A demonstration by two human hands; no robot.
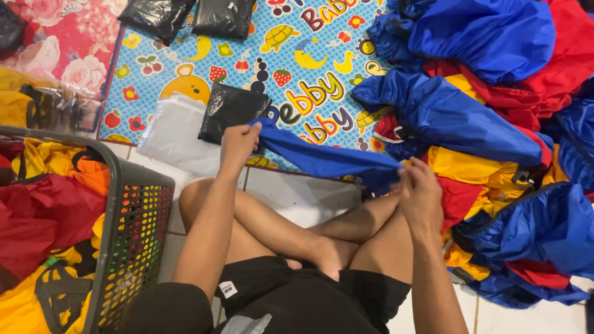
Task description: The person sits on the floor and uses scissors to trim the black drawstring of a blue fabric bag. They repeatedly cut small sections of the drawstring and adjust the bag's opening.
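Note:
I sit cross-legged on a tiled floor. A rolled blue fabric piece (322, 158) stretches between my hands above my knees. My left hand (238, 143) pinches its left end, and my right hand (419, 192) grips its right end, where it joins the pile. Just beyond my left hand lies a folded black plastic packet (230, 110) next to a clear plastic bag (175, 133).
A heap of blue, red and yellow fabric garments (495, 124) fills the right side. A dark mesh basket (133, 229) holding red and yellow fabric stands at my left. A colourful cartoon play mat (309, 55) lies ahead, with two more black packets (185, 15) at its far edge.

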